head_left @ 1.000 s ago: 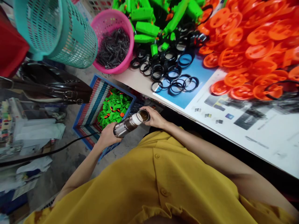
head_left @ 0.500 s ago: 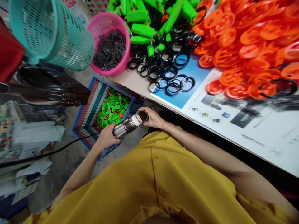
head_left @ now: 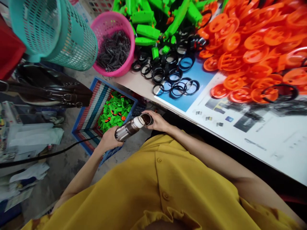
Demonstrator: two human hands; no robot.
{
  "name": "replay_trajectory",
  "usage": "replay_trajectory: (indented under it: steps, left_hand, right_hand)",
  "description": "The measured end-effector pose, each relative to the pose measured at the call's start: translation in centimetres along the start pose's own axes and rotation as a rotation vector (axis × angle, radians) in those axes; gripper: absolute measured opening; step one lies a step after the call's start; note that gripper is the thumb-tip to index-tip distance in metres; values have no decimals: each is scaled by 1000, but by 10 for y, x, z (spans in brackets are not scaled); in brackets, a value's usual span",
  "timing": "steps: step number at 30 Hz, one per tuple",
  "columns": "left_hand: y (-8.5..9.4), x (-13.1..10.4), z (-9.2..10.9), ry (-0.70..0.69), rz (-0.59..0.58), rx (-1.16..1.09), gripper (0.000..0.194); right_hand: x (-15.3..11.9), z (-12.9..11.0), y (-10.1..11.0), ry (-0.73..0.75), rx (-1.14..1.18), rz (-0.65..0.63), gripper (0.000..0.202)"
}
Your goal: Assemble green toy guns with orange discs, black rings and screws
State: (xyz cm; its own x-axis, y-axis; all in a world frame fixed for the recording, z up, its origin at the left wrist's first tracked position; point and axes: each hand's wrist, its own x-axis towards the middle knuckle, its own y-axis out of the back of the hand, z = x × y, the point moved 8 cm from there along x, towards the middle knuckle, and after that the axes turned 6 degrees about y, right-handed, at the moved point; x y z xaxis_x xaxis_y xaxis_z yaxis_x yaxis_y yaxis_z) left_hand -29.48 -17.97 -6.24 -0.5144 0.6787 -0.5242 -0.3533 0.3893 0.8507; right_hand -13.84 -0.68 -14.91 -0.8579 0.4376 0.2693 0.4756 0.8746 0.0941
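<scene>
A silver and brown flask [head_left: 125,130] with a white stopper [head_left: 138,122] at its mouth is tilted up to the right in front of my body. My left hand [head_left: 110,139] is wrapped round its lower part. Beside the stopper, my right hand [head_left: 156,121] grips a dark brown cup-shaped lid [head_left: 147,119], its open side facing the flask. The lid's rim is very near or touching the flask's top; I cannot tell which. Both hands are off the table's near edge, just right of a blue-rimmed crate [head_left: 136,105] that holds green and orange parts [head_left: 115,111].
On the white table [head_left: 275,156] lie orange discs [head_left: 254,48], green parts [head_left: 146,31] and black rings [head_left: 176,75]. A pink basket [head_left: 131,41] of dark springs stands at its left end, near teal baskets [head_left: 79,44]. A brown bag [head_left: 52,84] and a black cable [head_left: 57,153] are left.
The view has shifted slightly. Both hands keep their holds on the flask and lid, which have barely moved.
</scene>
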Motion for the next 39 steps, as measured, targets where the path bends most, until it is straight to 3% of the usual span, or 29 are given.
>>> replay_trajectory:
  steps: [8, 15, 21, 25, 28, 31, 35, 39]
  left_hand:
    - [-11, 0, -4, 0, 35, -148, 76]
    - [-36, 6, -2, -80, 113, -486, 81]
    - [-60, 12, 24, -179, 186, -893, 85]
    - [-55, 17, 49, -236, 235, -1163, 89]
    - [-27, 20, 61, -275, 314, -1228, 90]
    - [19, 19, 68, -290, 445, -1197, 88]
    - [99, 10, 80, -329, 660, -1169, 81]
    - [193, -11, 104, -573, 908, -1173, 66]
  right_hand:
    - [2, -10, 6, 29, -31, 32, 65]
    - [0, -32, 19, -48, -8, 52, 67]
    - [-2, -56, 35, -144, 36, 68, 69]
    - [-1, -75, 49, -171, -1, 90, 72]
    - [-3, -89, 60, -204, -10, 114, 74]
    - [-8, -102, 70, -226, -20, 140, 72]
    - [-14, -113, 80, -242, -38, 169, 70]
    - [-19, -118, 81, -247, -57, 168, 70]
